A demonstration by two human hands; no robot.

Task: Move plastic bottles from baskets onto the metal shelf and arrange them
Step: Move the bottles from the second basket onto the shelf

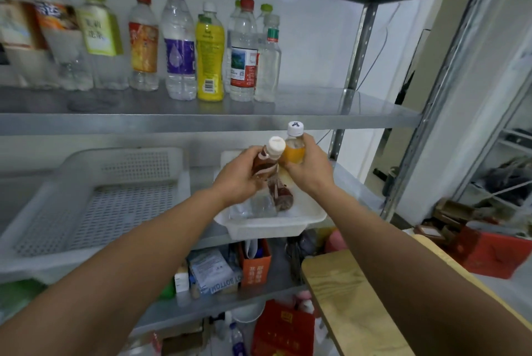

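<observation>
1. Our left hand [239,180] grips a brown bottle [266,164] and our right hand [309,173] an orange bottle [294,151]. The 2 sit close together and may knock.
2. Both hang over the white basket [273,227], so a slip drops them there.
3. When lifted, they could clip the metal shelf [316,122] or topple the standing row [210,53].

Arms extended, left hand [239,180] gripping, right hand [309,171] gripping

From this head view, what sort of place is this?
Probably a storeroom or utility room: bare metal shelving, mixed plastic bottles lined up on it, white baskets below, and boxes and packets crammed lower down.
</observation>
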